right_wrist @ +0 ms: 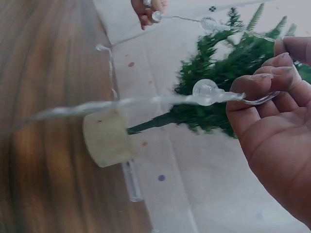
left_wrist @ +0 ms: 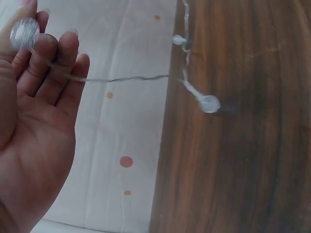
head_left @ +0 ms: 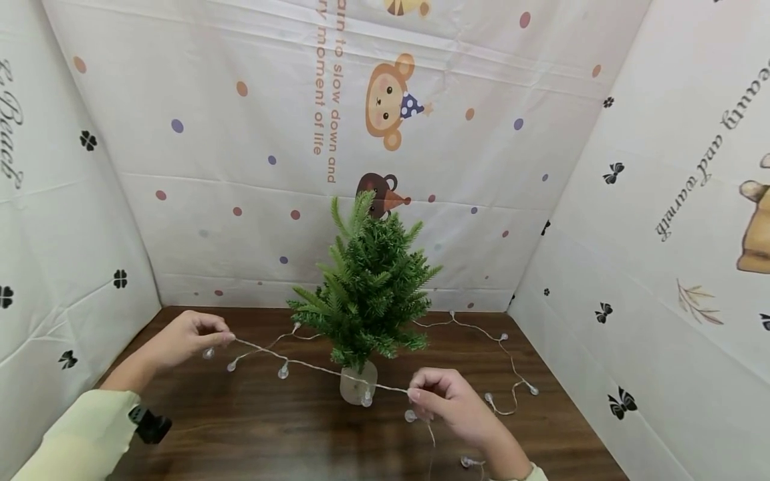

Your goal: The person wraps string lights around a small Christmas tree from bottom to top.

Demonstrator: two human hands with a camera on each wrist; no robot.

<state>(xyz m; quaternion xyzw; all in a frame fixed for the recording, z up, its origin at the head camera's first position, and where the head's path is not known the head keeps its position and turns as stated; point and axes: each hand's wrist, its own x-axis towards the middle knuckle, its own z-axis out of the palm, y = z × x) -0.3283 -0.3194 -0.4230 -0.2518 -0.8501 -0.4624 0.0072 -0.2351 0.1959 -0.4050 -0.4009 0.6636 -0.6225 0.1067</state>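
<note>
A string of lights (head_left: 319,368) with clear round bulbs stretches between my two hands, passing in front of a small artificial Christmas tree (head_left: 375,287). My left hand (head_left: 183,339) pinches the wire between thumb and forefinger, left of the tree; a bulb (left_wrist: 24,34) shows at its fingertips in the left wrist view. To the right of the tree's pale base (head_left: 351,389), my right hand (head_left: 452,404) pinches the wire too. A bulb (right_wrist: 205,92) hangs just beyond its fingers, and from there the wire runs down toward the table.
The tree stands upright on a dark wooden table (head_left: 252,437). More of the light string (head_left: 511,361) lies behind the tree and along the right side. Printed white cloth walls (head_left: 198,247) enclose the back and both sides. A black strapped device (head_left: 152,425) is on the left sleeve.
</note>
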